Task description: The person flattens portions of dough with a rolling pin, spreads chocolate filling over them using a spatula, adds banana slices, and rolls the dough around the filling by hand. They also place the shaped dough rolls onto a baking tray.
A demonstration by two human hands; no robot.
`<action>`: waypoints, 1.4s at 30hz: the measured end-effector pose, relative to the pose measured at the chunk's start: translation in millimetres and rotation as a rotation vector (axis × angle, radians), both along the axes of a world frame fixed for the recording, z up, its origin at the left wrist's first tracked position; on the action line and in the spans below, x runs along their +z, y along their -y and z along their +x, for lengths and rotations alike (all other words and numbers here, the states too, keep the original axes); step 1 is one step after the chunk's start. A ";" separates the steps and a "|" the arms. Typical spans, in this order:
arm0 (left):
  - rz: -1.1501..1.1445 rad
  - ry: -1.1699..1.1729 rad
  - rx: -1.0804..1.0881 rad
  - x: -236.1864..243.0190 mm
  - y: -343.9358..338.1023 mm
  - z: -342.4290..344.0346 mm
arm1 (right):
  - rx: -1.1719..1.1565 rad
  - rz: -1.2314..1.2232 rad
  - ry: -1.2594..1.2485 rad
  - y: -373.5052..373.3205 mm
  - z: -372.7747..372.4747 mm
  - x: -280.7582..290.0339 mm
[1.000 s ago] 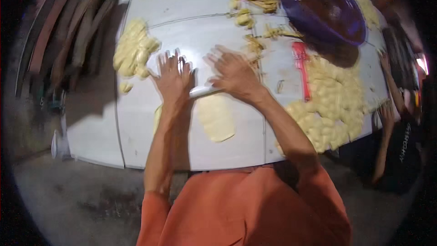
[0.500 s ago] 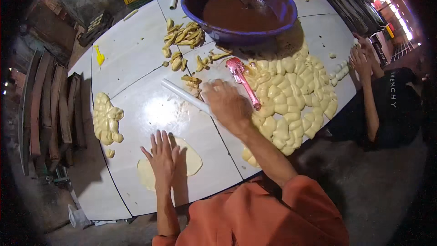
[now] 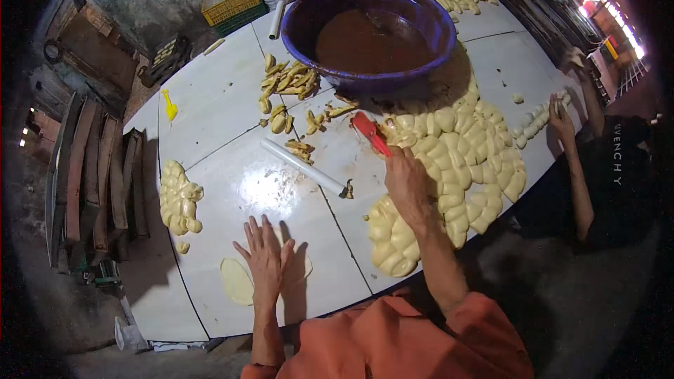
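Note:
My left hand lies flat with fingers spread on a thin sheet of pale dough, which shows at both sides of it. My right hand is closed around the handle of a red spatula. The spatula's head points away from me, at the left edge of a wide spread of glossy dough pieces. Between my hands and farther off, a white pipe rests at a slant on the table, touched by neither hand.
A purple basin of brown paste stands at the far side. Peeled banana pieces lie beside it. More dough and a small yellow scoop are at left. A co-worker's hands work at the right edge.
My right hand has let go of the white pipe, moved right and taken hold of the red spatula. The left hand stays on the dough sheet; the whole view has shifted slightly.

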State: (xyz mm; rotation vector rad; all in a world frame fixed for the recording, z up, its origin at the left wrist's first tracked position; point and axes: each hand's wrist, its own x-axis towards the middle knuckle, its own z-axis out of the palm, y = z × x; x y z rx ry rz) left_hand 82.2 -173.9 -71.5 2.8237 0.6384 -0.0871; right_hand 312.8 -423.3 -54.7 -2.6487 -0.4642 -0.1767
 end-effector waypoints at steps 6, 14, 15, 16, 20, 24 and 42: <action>0.037 0.111 -0.191 1.9 38.3 36.9 | -0.077 -0.074 -0.284 -12.2 -16.5 16.7; -0.106 0.156 -0.321 -14.3 89.7 29.2 | 0.106 -0.047 -0.400 -0.8 2.0 15.9; -0.118 0.186 -0.323 -14.5 92.9 21.2 | 0.119 0.005 -0.427 7.7 2.5 19.4; -0.145 0.219 -0.316 -13.2 95.8 9.7 | 0.134 0.057 -0.457 15.8 3.8 20.4; -0.285 0.211 -0.408 -15.8 111.4 -28.7 | -0.020 0.172 -0.127 49.0 40.0 45.6; -0.311 0.203 -0.501 -22.8 123.2 -42.3 | 0.021 0.211 0.056 55.9 102.6 119.4; -0.186 0.108 -0.382 -32.2 128.2 -46.7 | 0.686 -0.271 -0.221 -27.3 290.7 63.7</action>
